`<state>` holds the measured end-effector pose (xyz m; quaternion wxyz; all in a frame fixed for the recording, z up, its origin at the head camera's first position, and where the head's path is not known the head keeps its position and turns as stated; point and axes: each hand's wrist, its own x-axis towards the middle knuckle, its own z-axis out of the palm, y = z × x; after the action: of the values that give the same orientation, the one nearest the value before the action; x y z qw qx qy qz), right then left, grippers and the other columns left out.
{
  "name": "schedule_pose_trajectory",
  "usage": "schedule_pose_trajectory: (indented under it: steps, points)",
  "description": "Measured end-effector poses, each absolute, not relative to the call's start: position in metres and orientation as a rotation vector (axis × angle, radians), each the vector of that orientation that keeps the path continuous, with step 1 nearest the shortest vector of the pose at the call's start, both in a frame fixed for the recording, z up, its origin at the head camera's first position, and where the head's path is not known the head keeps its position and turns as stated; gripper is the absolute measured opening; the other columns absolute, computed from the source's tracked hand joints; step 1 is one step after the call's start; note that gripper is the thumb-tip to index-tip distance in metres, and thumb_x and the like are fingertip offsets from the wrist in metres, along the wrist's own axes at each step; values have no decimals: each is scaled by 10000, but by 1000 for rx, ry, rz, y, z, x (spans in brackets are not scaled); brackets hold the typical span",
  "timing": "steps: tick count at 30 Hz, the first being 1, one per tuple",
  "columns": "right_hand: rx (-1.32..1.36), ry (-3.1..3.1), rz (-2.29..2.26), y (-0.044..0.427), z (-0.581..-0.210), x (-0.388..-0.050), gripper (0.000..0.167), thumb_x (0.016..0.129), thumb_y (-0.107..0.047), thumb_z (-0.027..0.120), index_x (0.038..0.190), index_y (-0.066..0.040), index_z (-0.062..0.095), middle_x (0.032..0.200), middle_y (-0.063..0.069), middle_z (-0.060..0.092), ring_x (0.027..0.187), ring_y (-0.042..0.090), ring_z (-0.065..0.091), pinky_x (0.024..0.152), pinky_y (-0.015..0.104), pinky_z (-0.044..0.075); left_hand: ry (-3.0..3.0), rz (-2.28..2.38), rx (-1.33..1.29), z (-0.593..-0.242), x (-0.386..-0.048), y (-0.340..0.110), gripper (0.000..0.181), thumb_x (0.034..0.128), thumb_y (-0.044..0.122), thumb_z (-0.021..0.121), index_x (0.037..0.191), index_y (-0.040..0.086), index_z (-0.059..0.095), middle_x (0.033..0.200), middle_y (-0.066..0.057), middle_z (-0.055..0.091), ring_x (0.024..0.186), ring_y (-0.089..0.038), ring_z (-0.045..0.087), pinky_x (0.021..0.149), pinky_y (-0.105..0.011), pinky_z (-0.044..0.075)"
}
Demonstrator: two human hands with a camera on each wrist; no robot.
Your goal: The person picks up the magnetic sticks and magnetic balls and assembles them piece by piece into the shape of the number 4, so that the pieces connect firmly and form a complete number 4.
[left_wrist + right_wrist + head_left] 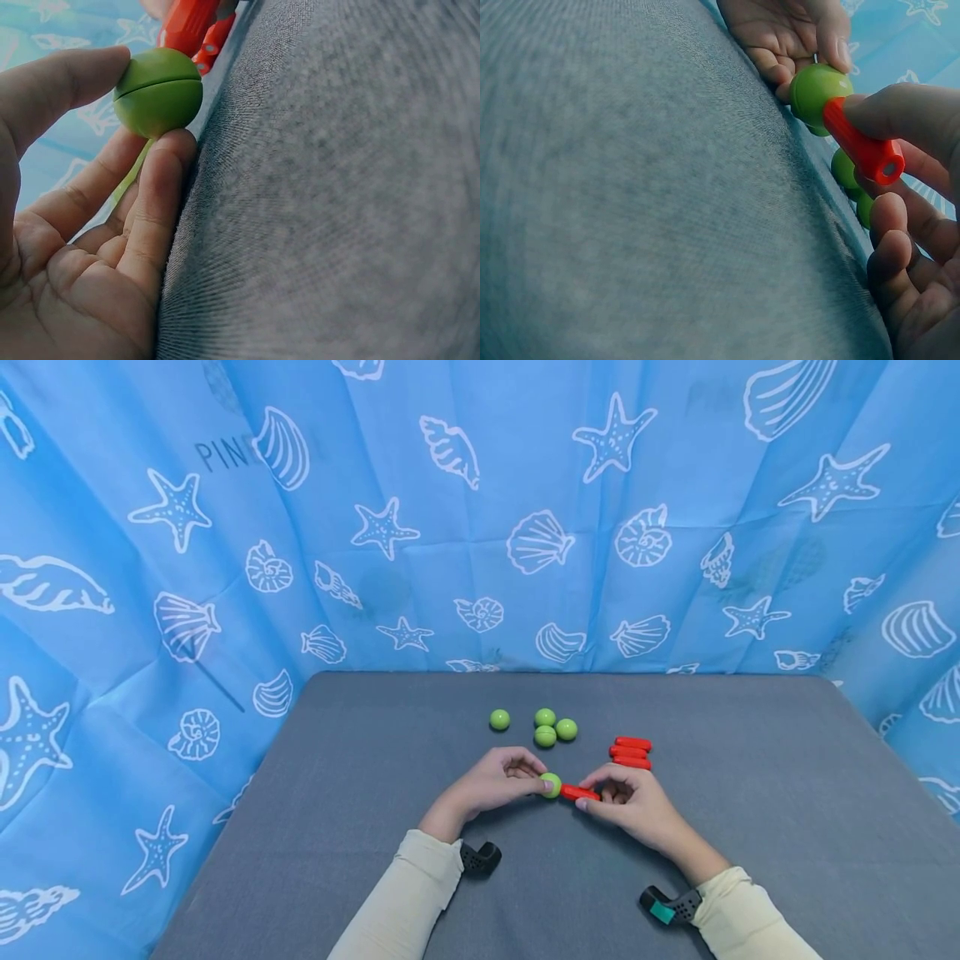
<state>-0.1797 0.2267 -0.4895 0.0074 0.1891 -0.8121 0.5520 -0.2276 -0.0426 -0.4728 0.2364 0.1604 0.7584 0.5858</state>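
Note:
A green ball (551, 785) is pinched between the thumb and fingers of my left hand (498, 781); the left wrist view shows a groove round the ball (159, 94). My right hand (633, 802) pinches a red stick (579, 792) between thumb and fingers. In the right wrist view the stick (862, 142) has a small grey disc in its near end, and its far end meets the ball (817, 94). Whether the two are fixed together I cannot tell.
Several green balls (545, 737) lie beyond the hands on the grey table (375, 735). Three red sticks (632, 752) lie side by side just beyond my right hand. A blue curtain (480, 527) with white shell prints hangs behind the table.

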Motion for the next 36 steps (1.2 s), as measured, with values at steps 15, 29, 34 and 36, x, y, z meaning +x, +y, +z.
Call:
schedule_pose_trajectory:
  steps: [15,29,34,36]
  points:
    - [617,-2549,1758,227,-492,-179,189,891,-92,862,1058,-117,776,820,36,636,626,136,533,549,260,462,2156,1581,509,-473,-229,-44,173,921,230,845,1074,168,792,1018,12,764,881,-129,698,794,-257,577]
    - [667,-2574,1774,227,-488,-178,193,899,-95,853,1072,-114,768,829,57,630,621,139,529,537,259,450,2232,1519,639,-471,-231,-45,178,945,194,814,1118,158,794,1041,13,756,900,-120,681,803,-236,567]
    - [677,-2587,1786,226,-488,-177,206,897,-99,856,1083,-118,768,818,47,628,622,141,531,538,257,448,2249,1496,676,-472,-231,-45,182,967,194,781,1148,196,795,1079,22,751,941,-121,678,843,-255,564]
    - [692,-2590,1785,226,-488,-177,205,900,-102,853,1086,-123,768,820,38,630,624,143,532,538,258,448,2253,1488,678,-471,-231,-45,182,971,200,775,1151,204,797,1087,24,753,946,-123,678,848,-261,562]
